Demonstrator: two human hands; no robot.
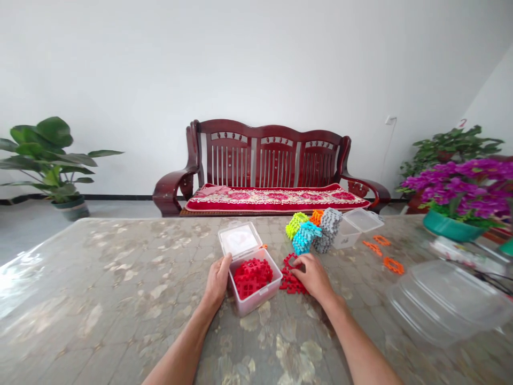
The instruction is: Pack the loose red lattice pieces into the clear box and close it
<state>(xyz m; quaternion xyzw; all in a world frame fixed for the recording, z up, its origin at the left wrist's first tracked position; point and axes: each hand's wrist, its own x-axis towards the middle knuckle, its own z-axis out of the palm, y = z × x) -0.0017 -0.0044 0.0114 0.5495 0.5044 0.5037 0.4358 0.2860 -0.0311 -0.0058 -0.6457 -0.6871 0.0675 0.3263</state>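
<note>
My left hand (217, 280) grips the left wall of a small translucent plastic box (266, 297), which is filled with red interlocking plastic pieces (252, 278). The box's white-lined lid (240, 239) stands open behind it. My right hand (315, 276) rests on a loose cluster of red interlocking pieces (290, 280) lying on the table just right of the box. Its fingers seem to hold that cluster, and part of it is hidden under the hand.
Stacks of lime, cyan, orange and grey interlocking pieces (312, 231) stand beyond the hands, beside a second translucent box (356, 227). Orange pieces (382, 254) lie to the right, near a large transparent lid (449, 302) and a potted purple flower (460, 192). A wooden bench (270, 155) stands behind the marbled table (100, 272).
</note>
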